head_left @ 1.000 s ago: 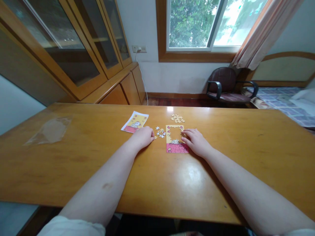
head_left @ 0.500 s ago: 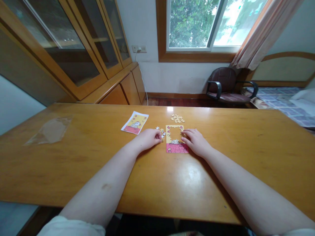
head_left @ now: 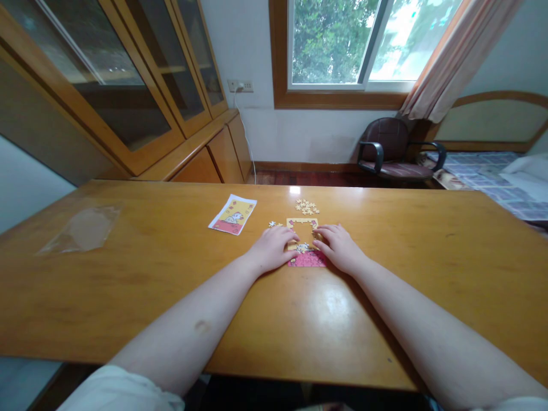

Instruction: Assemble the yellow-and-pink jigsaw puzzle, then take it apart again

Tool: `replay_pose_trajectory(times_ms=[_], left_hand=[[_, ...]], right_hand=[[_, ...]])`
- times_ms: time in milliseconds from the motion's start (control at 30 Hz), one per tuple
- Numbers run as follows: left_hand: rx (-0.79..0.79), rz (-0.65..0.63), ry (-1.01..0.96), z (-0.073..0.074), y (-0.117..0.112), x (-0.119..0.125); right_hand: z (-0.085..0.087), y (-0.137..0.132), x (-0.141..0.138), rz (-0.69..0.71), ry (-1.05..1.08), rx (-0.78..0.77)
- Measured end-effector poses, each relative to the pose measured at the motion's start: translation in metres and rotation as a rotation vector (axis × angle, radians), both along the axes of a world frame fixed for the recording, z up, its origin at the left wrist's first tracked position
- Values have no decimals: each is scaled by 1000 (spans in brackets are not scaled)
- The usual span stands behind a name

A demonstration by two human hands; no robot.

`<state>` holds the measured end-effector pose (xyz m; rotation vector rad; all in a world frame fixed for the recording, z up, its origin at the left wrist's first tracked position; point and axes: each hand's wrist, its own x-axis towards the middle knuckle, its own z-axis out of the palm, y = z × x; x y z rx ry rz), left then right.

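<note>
A partly assembled jigsaw puzzle lies flat on the table, with a pink lower part, a yellow border and a gap in its middle. My left hand rests over the puzzle's left edge, thumb and fingers apart. At the right edge lies my right hand, its fingers stretched onto the border. No piece shows between the fingers of either hand. Some loose puzzle pieces peek out beyond my left hand, which covers others. Behind the puzzle sits a pile of puzzle pieces, plain tan side up.
A picture sheet in matching yellow and pink lies left of the puzzle. Farther left on the wooden table is a clear plastic bag. Past the far edge stand a glass-door cabinet and an armchair.
My left hand has moved right, from the loose pieces onto the puzzle's left edge, and its curled fingers have spread. My right hand stays at the right edge.
</note>
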<state>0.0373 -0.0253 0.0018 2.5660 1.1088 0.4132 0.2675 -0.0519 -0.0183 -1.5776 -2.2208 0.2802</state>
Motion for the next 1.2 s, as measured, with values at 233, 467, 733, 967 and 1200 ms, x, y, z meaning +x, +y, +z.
replay_pose_trajectory(times_ms=[233, 467, 733, 967, 1200], left_hand=[[36, 25, 42, 3, -5, -3], [-6, 51, 56, 6, -6, -2], [-11, 45, 51, 2, -5, -3], [-16, 45, 45, 2, -4, -4], [-13, 43, 40, 1, -4, -5]], right_hand=[[14, -9, -2, 268, -34, 42], [16, -11, -2, 354, -61, -17], [17, -8, 2, 300, -45, 25], [12, -4, 7, 231, -29, 61], [10, -3, 8, 238, 5, 50]])
